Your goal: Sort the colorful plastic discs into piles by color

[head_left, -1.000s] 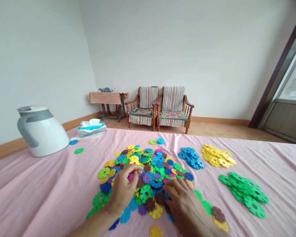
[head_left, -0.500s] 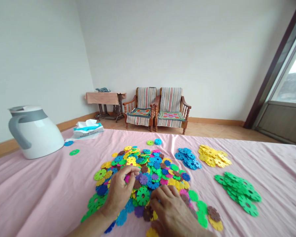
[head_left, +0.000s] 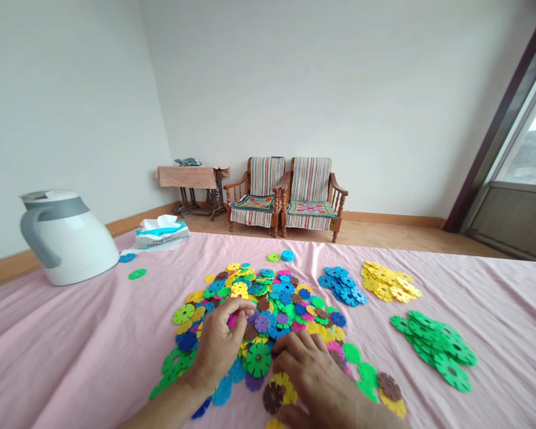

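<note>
A large heap of flower-shaped plastic discs (head_left: 261, 323) in many colours lies on the pink cloth in front of me. My left hand (head_left: 221, 333) hovers at the heap's left part, its fingers curled in toward the thumb; whatever they may hold is hidden. My right hand (head_left: 310, 372) is palm down at the near right of the heap, fingertips bent onto the discs and thumb apart from them. Between the hands lies a green disc (head_left: 256, 360). Beside the right thumb are a brown disc (head_left: 273, 398) and a yellow disc (head_left: 286, 387).
Separate piles of blue discs (head_left: 342, 287), yellow discs (head_left: 390, 282) and green discs (head_left: 438, 345) lie to the right. A white jug (head_left: 78, 244) and a tissue pack (head_left: 162, 232) stand at the left. Two wooden armchairs (head_left: 311, 185) are beyond the pink cloth (head_left: 93, 345).
My right hand has shifted slightly up and away from the near brown and yellow discs, which now show more fully. My left hand keeps almost the same pose. The view has moved slightly.
</note>
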### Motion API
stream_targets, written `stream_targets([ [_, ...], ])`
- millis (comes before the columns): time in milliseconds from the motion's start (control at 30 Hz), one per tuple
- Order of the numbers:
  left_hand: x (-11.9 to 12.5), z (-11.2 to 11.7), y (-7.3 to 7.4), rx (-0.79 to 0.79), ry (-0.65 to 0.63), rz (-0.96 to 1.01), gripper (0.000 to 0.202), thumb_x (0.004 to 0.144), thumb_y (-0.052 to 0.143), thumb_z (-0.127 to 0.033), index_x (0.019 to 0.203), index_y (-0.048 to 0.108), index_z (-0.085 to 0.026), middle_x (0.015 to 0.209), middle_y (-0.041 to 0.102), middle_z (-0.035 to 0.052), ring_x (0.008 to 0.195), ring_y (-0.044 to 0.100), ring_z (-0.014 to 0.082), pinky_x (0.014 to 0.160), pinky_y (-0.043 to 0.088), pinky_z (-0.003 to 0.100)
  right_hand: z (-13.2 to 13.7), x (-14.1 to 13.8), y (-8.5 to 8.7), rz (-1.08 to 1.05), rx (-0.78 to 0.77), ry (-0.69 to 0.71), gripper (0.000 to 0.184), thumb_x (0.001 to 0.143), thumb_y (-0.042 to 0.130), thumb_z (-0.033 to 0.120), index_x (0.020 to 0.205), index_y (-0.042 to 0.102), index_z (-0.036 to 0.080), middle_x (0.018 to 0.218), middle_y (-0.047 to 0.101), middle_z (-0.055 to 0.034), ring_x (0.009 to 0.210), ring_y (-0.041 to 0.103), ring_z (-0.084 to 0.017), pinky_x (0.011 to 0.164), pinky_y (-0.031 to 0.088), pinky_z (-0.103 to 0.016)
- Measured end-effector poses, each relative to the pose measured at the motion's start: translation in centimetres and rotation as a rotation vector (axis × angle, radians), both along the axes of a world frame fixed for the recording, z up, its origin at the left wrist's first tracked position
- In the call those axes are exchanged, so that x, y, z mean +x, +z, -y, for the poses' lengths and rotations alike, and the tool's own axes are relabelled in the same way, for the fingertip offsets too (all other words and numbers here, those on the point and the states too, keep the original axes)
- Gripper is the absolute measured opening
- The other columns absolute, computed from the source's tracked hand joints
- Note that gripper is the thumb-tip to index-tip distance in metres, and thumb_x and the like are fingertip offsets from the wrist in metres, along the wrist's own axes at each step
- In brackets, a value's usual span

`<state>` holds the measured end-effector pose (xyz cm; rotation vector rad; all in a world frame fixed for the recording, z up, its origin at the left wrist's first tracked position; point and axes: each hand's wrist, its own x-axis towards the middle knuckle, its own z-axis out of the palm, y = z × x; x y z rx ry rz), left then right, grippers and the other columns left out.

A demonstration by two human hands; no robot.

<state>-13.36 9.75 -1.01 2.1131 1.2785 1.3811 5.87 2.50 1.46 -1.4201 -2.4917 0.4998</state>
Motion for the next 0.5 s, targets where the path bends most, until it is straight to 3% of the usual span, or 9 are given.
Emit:
stream_targets([
  [167, 0.0, 0.0, 0.0, 0.000, -0.005, 0.002, 0.020, 0.083, 0.048, -0.020, 0.085, 0.068, -0.019, 0.079, 0.073, 0.0024, 0.075, 0.069, 0.0184, 0.070, 0.055, 0.028, 0.3, -0.1, -0.2, -0.145, 0.016, -0.079, 0.035, 0.059, 0.077, 0.021, 0.090, 0.062, 0.022, 0.112, 0.059, -0.0028, 0.102, 0.050, -0.024, 0.087, 0.040, -0.035],
  [300, -0.1, 0.0, 0.0, -0.008, -0.012, -0.005, 0.020, 0.084, 0.047, -0.019, 0.086, 0.067, -0.019, 0.079, 0.073, 0.0027, 0.075, 0.069, 0.0183, 0.070, 0.054, 0.028, 0.3, 0.4, -0.1, -0.351, -0.021, -0.143, 0.014, 0.066, 0.059, 0.007, 0.070, 0.055, 0.020, 0.079, 0.060, 0.0027, 0.076, 0.053, -0.013, 0.067, 0.039, -0.023],
  [367, -0.1, 0.1, 0.1, 0.012, -0.029, -0.020, 0.020, 0.084, 0.047, -0.018, 0.086, 0.067, -0.019, 0.080, 0.072, 0.0033, 0.076, 0.068, 0.0183, 0.071, 0.053, 0.028, -0.6, 2.0, 0.0, -0.466, -0.030, -0.228, 0.011, 0.072, 0.054, 0.011, 0.065, 0.053, 0.019, 0.065, 0.055, 0.0048, 0.063, 0.050, -0.010, 0.057, 0.036, -0.020],
  [433, -0.1, 0.6, 0.6, 0.044, -0.084, -0.050, 0.020, 0.086, 0.047, -0.017, 0.087, 0.066, -0.019, 0.082, 0.071, 0.0039, 0.078, 0.067, 0.0178, 0.073, 0.052, 0.027, -2.2, 4.9, -0.2, -0.522, 0.053, -0.353, 0.013, 0.077, 0.055, 0.024, 0.064, 0.054, 0.020, 0.058, 0.052, 0.0051, 0.057, 0.047, -0.011, 0.052, 0.034, -0.021],
  [500, 0.1, 1.3, 1.3, 0.063, -0.228, -0.124, 0.017, 0.087, 0.049, -0.019, 0.087, 0.066, -0.020, 0.082, 0.069, 0.0041, 0.079, 0.064, 0.0174, 0.073, 0.049, 0.027, -4.1, 9.0, -0.9, -0.493, 0.160, -0.520, 0.020, 0.078, 0.055, 0.037, 0.070, 0.060, 0.020, 0.056, 0.053, 0.0044, 0.053, 0.047, -0.011, 0.049, 0.033, -0.022],
])
